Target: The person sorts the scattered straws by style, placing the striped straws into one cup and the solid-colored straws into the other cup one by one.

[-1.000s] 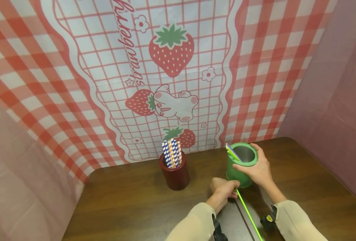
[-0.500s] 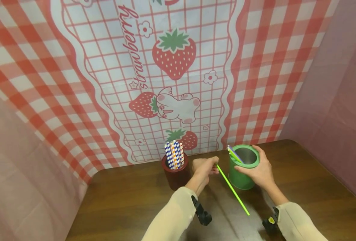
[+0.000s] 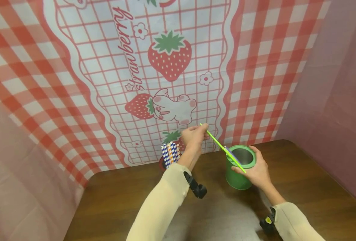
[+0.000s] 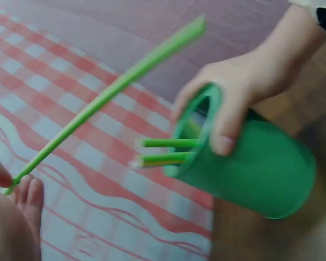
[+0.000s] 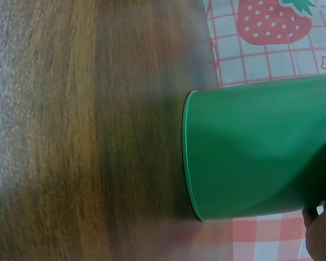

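Note:
My left hand (image 3: 193,137), raised over the back of the table, pinches a lime-green straw (image 3: 214,139) near its upper end. The straw slants down to the right, its free end appearing over the rim of a green can (image 3: 236,180) in the head view. In the left wrist view, that straw (image 4: 106,97) stands apart from the can's mouth. My right hand (image 3: 258,171) grips the upright can round its upper right side. Several green and purple straws (image 4: 165,143) lean out of the can. The right wrist view shows mostly the can's side (image 5: 250,147).
Left of the can, a dark red cup (image 3: 162,164) holds several patterned paper straws (image 3: 170,152), partly hidden behind my left forearm. The brown wooden table (image 3: 220,217) meets a strawberry-print cloth (image 3: 173,97) at the back. Pink cloth (image 3: 325,90) hangs at the right.
My left hand has lifted the lime-green straw from beside the can's base, up and leftward. The straw's free end has risen to rim height. My right hand stays on the can.

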A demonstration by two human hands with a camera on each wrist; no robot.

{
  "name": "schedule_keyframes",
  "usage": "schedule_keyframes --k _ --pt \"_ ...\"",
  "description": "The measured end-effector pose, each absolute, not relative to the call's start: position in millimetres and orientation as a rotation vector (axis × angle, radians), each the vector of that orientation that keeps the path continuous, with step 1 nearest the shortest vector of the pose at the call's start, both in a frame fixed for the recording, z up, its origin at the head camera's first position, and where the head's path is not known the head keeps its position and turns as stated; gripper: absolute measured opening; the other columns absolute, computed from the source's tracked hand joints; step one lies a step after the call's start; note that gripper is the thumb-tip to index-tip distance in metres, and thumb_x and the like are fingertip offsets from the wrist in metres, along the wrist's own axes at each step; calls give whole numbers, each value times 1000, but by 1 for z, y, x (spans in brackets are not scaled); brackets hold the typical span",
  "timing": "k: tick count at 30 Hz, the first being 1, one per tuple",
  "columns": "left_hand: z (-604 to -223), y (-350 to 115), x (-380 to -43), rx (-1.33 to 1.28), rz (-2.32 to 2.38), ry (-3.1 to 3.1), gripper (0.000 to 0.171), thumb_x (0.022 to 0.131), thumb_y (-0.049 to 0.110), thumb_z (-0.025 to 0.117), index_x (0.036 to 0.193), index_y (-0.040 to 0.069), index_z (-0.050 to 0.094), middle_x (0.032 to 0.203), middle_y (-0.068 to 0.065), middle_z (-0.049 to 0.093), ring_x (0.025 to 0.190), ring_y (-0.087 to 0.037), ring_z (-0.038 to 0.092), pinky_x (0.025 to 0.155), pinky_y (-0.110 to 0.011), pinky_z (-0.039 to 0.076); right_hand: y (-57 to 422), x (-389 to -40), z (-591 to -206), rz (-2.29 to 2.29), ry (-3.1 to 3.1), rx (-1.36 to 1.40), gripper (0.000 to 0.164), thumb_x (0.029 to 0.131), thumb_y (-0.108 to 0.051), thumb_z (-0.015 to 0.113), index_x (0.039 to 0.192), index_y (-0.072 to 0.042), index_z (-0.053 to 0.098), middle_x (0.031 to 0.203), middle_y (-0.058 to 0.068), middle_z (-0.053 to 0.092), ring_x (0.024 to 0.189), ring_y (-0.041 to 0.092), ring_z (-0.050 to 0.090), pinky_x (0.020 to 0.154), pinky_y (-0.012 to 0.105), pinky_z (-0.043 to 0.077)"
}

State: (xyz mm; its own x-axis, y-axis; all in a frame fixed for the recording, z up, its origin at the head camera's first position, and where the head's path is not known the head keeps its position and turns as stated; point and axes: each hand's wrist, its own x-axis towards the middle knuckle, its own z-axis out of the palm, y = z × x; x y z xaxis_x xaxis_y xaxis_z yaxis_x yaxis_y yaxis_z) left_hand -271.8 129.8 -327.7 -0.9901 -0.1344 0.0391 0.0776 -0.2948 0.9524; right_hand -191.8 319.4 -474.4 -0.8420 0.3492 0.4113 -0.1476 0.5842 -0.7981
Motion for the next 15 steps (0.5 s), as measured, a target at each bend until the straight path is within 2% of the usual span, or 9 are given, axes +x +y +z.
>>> schedule_keyframes --k 5,9,12,15 --pt "-310 134 -279 -104 -2222 -1700 4 67 1 66 68 3 68 62 -6 66 49 -15 60 54 -35 56 320 -193 -474 1227 -2283 -158 103 60 -27 92 143 -6 34 119 24 56 102 35 54 76 45 44" --pt "-312 142 -282 -156 -2190 -1669 4 67 2 68 69 5 68 62 -2 65 50 -14 61 57 -37 57 319 -193 -475 1222 -2278 -157 103 60 -26 92 143 -7 34 121 25 55 103 35 54 76 45 44" --pt "-321 149 -281 -190 -2145 -1689 5 68 2 70 68 7 68 61 -1 65 50 -12 59 54 -34 56 319 -192 -476 1219 -2269 -160 103 59 -25 92 142 -7 35 121 24 56 104 35 54 78 46 43" --pt "-331 156 -279 -253 -2062 -1718 4 68 3 71 71 2 69 62 0 65 53 -9 58 52 -28 53 318 -192 -476 1212 -2264 -164 102 58 -23 93 141 -7 36 120 24 56 103 34 55 79 45 43"
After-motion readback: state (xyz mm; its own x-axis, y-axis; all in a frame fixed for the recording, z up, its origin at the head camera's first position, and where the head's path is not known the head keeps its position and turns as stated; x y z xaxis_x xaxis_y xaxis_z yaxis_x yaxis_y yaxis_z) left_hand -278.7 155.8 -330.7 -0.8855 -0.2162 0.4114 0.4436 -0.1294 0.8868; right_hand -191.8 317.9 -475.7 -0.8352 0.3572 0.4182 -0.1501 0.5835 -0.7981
